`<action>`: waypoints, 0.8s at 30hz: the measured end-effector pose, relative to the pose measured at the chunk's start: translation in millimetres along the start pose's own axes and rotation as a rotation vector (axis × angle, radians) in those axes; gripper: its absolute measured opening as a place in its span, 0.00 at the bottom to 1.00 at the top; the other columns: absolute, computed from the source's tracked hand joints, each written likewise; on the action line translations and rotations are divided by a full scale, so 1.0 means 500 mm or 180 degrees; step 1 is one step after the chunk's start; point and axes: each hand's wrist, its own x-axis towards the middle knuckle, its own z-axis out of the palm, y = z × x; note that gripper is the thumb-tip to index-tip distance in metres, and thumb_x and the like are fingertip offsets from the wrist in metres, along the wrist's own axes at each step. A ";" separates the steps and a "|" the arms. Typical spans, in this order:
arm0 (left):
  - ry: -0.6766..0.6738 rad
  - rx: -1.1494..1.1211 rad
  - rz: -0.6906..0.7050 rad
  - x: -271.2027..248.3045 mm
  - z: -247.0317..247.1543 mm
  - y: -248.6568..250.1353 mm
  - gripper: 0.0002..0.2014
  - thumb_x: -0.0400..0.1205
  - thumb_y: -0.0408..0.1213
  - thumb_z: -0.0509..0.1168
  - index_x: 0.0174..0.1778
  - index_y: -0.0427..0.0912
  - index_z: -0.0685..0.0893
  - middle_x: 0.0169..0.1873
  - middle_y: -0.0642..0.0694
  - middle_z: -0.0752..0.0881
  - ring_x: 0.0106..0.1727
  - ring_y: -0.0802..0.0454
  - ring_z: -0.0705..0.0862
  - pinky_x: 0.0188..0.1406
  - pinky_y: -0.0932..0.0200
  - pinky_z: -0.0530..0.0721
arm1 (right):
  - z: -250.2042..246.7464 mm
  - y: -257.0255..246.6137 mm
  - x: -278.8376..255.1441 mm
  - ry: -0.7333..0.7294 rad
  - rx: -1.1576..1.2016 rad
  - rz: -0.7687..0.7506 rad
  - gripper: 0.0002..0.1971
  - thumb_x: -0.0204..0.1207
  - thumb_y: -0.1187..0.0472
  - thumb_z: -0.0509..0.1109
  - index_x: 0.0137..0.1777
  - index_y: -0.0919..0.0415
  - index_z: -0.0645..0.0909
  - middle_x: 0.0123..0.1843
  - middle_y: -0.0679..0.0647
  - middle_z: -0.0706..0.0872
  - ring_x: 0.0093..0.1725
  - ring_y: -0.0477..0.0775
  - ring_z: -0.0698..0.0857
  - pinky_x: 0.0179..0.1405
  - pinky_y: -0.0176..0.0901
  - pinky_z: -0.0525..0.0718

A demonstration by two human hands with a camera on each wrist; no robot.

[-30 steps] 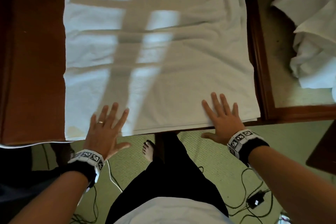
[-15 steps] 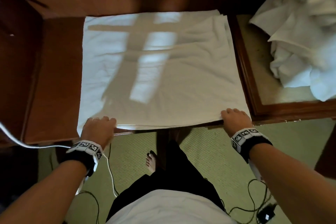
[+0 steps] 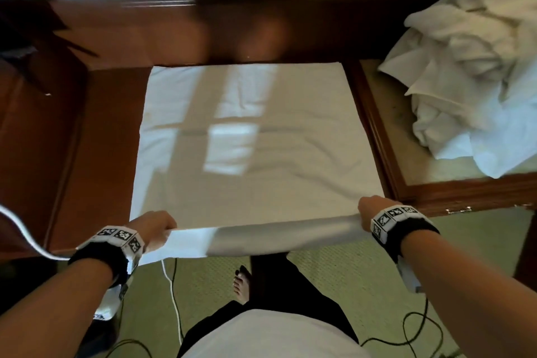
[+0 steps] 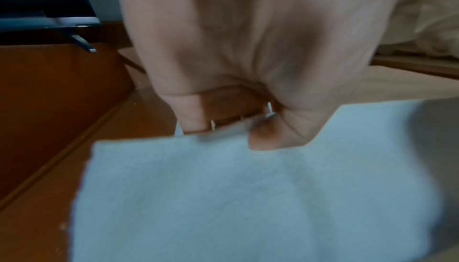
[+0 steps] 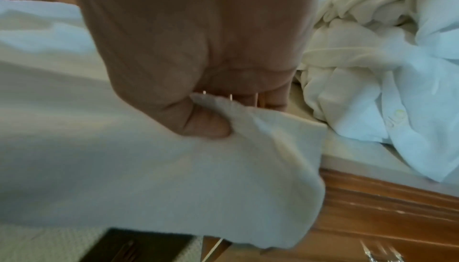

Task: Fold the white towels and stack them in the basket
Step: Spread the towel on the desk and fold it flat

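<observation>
A white towel (image 3: pixel 255 136) lies spread on the dark wooden table (image 3: pixel 87 154). Its near edge is lifted off the table and stretched between my two hands. My left hand (image 3: pixel 158 228) grips the near left corner, thumb pressed on the cloth (image 4: pixel 248 197) in the left wrist view. At the near right corner my right hand (image 3: pixel 367 208) pinches the towel (image 5: pixel 174 168), the thumb on top of the fabric. No basket is in view.
A heap of crumpled white towels (image 3: pixel 476 81) lies on the lighter, wood-framed surface (image 3: pixel 453 195) to the right. Cables (image 3: pixel 174 299) trail over the green carpet by my bare foot (image 3: pixel 241 285). A wall rises behind the table.
My hands went from lying flat on the towel's near edge to gripping its near corners, and they have now lifted that edge off the table. The view has tilted upward.
</observation>
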 end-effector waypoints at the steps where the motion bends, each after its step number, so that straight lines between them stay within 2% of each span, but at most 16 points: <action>1: 0.0089 -0.0046 0.0002 0.002 -0.018 0.000 0.17 0.79 0.22 0.53 0.27 0.45 0.67 0.27 0.48 0.75 0.30 0.50 0.72 0.31 0.59 0.67 | -0.019 0.005 0.004 0.0057 0.0009 0.0004 0.10 0.76 0.63 0.66 0.55 0.61 0.83 0.56 0.58 0.88 0.52 0.60 0.88 0.46 0.45 0.81; 5: 0.0578 -0.0243 0.0078 0.019 -0.092 -0.014 0.18 0.76 0.19 0.55 0.26 0.45 0.64 0.22 0.48 0.66 0.27 0.50 0.64 0.28 0.57 0.59 | -0.113 0.012 0.024 0.0323 0.0047 0.0051 0.10 0.81 0.64 0.61 0.58 0.59 0.80 0.58 0.58 0.85 0.56 0.62 0.86 0.52 0.52 0.83; 10: 0.1065 -0.0578 -0.0006 0.070 -0.182 -0.050 0.18 0.69 0.19 0.55 0.23 0.48 0.69 0.19 0.50 0.65 0.25 0.49 0.64 0.28 0.56 0.60 | -0.235 0.003 0.082 0.0766 0.0005 -0.0005 0.11 0.81 0.66 0.60 0.59 0.59 0.80 0.55 0.59 0.86 0.51 0.62 0.86 0.48 0.51 0.82; 14: 0.1270 -0.0635 -0.0131 0.124 -0.257 -0.059 0.14 0.69 0.20 0.57 0.24 0.43 0.67 0.19 0.49 0.67 0.25 0.47 0.64 0.26 0.55 0.62 | -0.324 -0.004 0.152 0.0931 0.0028 -0.0008 0.13 0.79 0.68 0.59 0.59 0.58 0.80 0.51 0.59 0.84 0.47 0.62 0.83 0.49 0.52 0.80; 17: 0.1373 -0.0589 -0.0265 0.180 -0.297 -0.063 0.11 0.72 0.23 0.60 0.27 0.40 0.72 0.20 0.47 0.72 0.25 0.45 0.67 0.26 0.56 0.66 | -0.369 -0.012 0.216 0.0960 0.0050 -0.0031 0.13 0.78 0.68 0.60 0.59 0.58 0.80 0.52 0.59 0.84 0.47 0.63 0.83 0.47 0.51 0.79; 19: 0.1376 -0.0514 -0.0368 0.205 -0.316 -0.053 0.08 0.76 0.27 0.62 0.31 0.40 0.79 0.26 0.42 0.81 0.27 0.41 0.76 0.30 0.54 0.76 | -0.384 -0.016 0.252 0.0944 0.0097 -0.0050 0.14 0.78 0.68 0.60 0.59 0.57 0.81 0.52 0.59 0.84 0.48 0.64 0.84 0.49 0.52 0.81; 22: 0.1295 -0.0454 -0.0513 0.248 -0.327 -0.041 0.08 0.81 0.33 0.63 0.36 0.45 0.83 0.33 0.40 0.84 0.35 0.36 0.83 0.35 0.52 0.82 | -0.385 -0.024 0.313 0.0848 0.0115 -0.0083 0.14 0.77 0.67 0.61 0.59 0.57 0.81 0.56 0.58 0.85 0.55 0.64 0.85 0.57 0.56 0.82; 24: 0.1360 -0.0365 -0.0546 0.264 -0.317 -0.033 0.07 0.80 0.33 0.65 0.44 0.51 0.86 0.45 0.40 0.88 0.45 0.34 0.85 0.45 0.46 0.85 | -0.362 -0.026 0.342 0.0941 0.0099 -0.0079 0.15 0.76 0.66 0.63 0.62 0.56 0.80 0.60 0.58 0.83 0.62 0.63 0.81 0.64 0.58 0.78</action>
